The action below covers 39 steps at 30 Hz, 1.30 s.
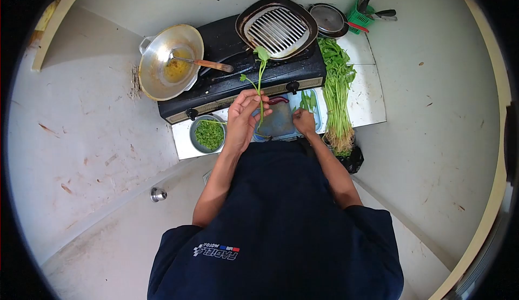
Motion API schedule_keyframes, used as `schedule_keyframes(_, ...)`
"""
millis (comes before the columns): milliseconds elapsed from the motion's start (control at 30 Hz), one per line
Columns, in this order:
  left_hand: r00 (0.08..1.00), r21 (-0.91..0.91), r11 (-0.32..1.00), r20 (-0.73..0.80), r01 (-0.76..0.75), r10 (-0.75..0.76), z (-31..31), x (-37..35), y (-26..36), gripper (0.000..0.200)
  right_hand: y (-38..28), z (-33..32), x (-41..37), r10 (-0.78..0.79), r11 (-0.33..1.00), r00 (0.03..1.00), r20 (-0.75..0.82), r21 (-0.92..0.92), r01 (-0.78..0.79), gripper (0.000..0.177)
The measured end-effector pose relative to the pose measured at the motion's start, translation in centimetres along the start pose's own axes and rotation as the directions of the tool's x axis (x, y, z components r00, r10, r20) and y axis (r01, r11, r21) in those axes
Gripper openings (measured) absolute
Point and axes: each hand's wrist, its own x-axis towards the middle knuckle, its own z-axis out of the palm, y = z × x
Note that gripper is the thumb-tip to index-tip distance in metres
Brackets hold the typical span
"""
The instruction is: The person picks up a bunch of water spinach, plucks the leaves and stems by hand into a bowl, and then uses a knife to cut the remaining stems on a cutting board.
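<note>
My left hand [246, 117] is closed around a leafy green stalk [260, 78] and holds it upright, with one larger leaf at the top. Below and beside it is a blue tray [318, 117] with a greyish board [278, 120] in it. My right hand [304, 122] is closed over the tray's right part; whatever its fingers hold is hidden. Loose green leaves [308, 101] lie just beyond those fingers. A dark red chili [278, 100] rests at the back of the tray, partly behind my left hand.
A black stove [216, 97] carries a wok [148, 78] with a wooden-handled utensil [213, 65], and a grill pan [246, 21]. A grey bowl [193, 140] of chopped greens stands left. To the right lie bunched rooted greens [339, 89], small pans [328, 18] and a green basket [357, 17].
</note>
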Motion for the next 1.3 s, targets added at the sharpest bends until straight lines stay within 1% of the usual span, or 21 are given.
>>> schedule_keyframes(67, 1.000, -0.001, 1.000, -0.004, -0.002, 0.002, -0.2, -0.2, -0.1, 0.019, 0.9, -0.2, -0.4, -0.042, 0.999, 0.999, 0.008, 0.016, 0.042, 0.023)
schedule_keyframes(167, 1.000, -0.009, 1.000, -0.005, -0.004, 0.004, -0.2, -0.4, -0.2, 0.018, 0.2, -2.1, -1.8, -0.013, 0.995, 0.992, -0.128, 0.094, 0.025, 0.022)
schedule_keyframes(267, 1.000, 0.012, 1.000, 0.000, -0.008, 0.008, 0.1, -0.1, -0.4, 0.016, -2.0, -5.1, -3.2, -0.003, 0.969, 0.987, -0.158, 0.245, 0.042, 0.018)
schedule_keyframes(333, 1.000, 0.040, 0.999, -0.008, 0.006, -0.005, 0.6, 0.2, -0.6, 0.015, -4.3, -7.3, -3.6, -0.053, 0.894, 0.985, -0.165, 0.432, 0.120, 0.015)
schedule_keyframes(367, 1.000, 0.035, 0.999, 0.012, -0.004, 0.004, 0.8, 0.4, -0.9, 0.014, -5.9, -8.8, -4.3, -0.072, 0.841, 0.983, -0.168, 0.519, 0.151, 0.014)
schedule_keyframes(400, 0.999, 0.030, 1.000, 0.030, -0.011, 0.010, 1.0, 0.6, -1.2, 0.014, -8.9, -11.4, -5.5, -0.052, 0.797, 0.994, -0.098, 0.595, 0.101, 0.015)
schedule_keyframes(433, 0.998, 0.025, 0.999, 0.053, -0.021, 0.020, 1.4, 0.9, -1.4, 0.014, -10.8, -12.9, -6.2, -0.091, 0.756, 0.990, -0.107, 0.640, 0.139, 0.016)
schedule_keyframes(500, 0.999, 0.056, 0.998, 0.051, -0.011, 0.008, 2.6, 1.2, -1.7, 0.014, -13.9, -15.4, -7.0, -0.170, 0.657, 0.976, -0.139, 0.722, 0.218, 0.017)
schedule_keyframes(533, 0.999, 0.075, 0.997, 0.052, -0.004, 0.000, 3.2, 1.3, -1.9, 0.014, -15.7, -16.9, -7.8, -0.209, 0.620, 0.969, -0.132, 0.748, 0.235, 0.021)
schedule_keyframes(633, 0.995, 0.129, 0.992, 0.104, -0.011, -0.002, 4.6, 1.5, -2.9, 0.015, -17.6, -18.2, -8.4, -0.361, 0.544, 0.914, -0.187, 0.754, 0.369, 0.025)
schedule_keyframes(667, 0.992, 0.145, 0.989, 0.127, -0.017, -0.002, 5.1, 1.5, -3.2, 0.015, -18.0, -18.6, -8.6, -0.405, 0.550, 0.893, -0.198, 0.727, 0.411, 0.026)
schedule_keyframes(767, 0.987, 0.188, 0.980, 0.159, -0.070, 0.040, 5.8, 1.7, -4.8, 0.015, -17.6, -19.2, -8.6, -0.456, 0.650, 0.858, -0.237, 0.570, 0.503, 0.023)
schedule_keyframes(800, 0.992, 0.214, 0.976, 0.129, -0.044, 0.016, 7.0, 1.3, -4.4, 0.017, -17.1, -19.2, -8.5, -0.433, 0.607, 0.867, -0.247, 0.631, 0.483, 0.019)
schedule_keyframes(900, 0.987, 0.220, 0.974, 0.162, -0.045, 0.008, 7.1, 1.4, -5.9, 0.016, -15.7, -19.9, -8.8, -0.402, 0.582, 0.883, -0.242, 0.678, 0.450, 0.017)
schedule_keyframes(1000, 0.992, 0.121, 0.992, 0.124, 0.022, -0.037, 8.0, 0.9, -6.6, 0.015, -14.4, -20.6, -8.6, -0.449, 0.618, 0.868, -0.213, 0.627, 0.474, 0.014)
schedule_keyframes(1033, 0.992, 0.104, 0.994, 0.116, 0.030, -0.042, 8.2, 0.8, -6.8, 0.016, -14.3, -20.7, -8.7, -0.456, 0.610, 0.863, -0.217, 0.629, 0.481, 0.014)
schedule_keyframes(1100, 0.994, 0.067, 0.997, 0.098, 0.038, -0.045, 8.5, 0.6, -7.0, 0.018, -14.4, -20.9, -8.8, -0.477, 0.593, 0.850, -0.222, 0.633, 0.498, 0.012)
schedule_keyframes(1200, 0.998, 0.036, 0.999, 0.064, 0.012, -0.014, 8.7, 0.3, -7.2, 0.017, -14.2, -20.5, -8.3, -0.507, 0.606, 0.835, -0.214, 0.601, 0.522, 0.012)
schedule_keyframes(1300, 0.999, -0.042, 0.999, 0.031, 0.030, -0.028, 8.5, 0.1, -6.7, 0.015, -14.8, -20.5, -8.4, -0.577, 0.591, 0.784, -0.231, 0.545, 0.595, 0.012)
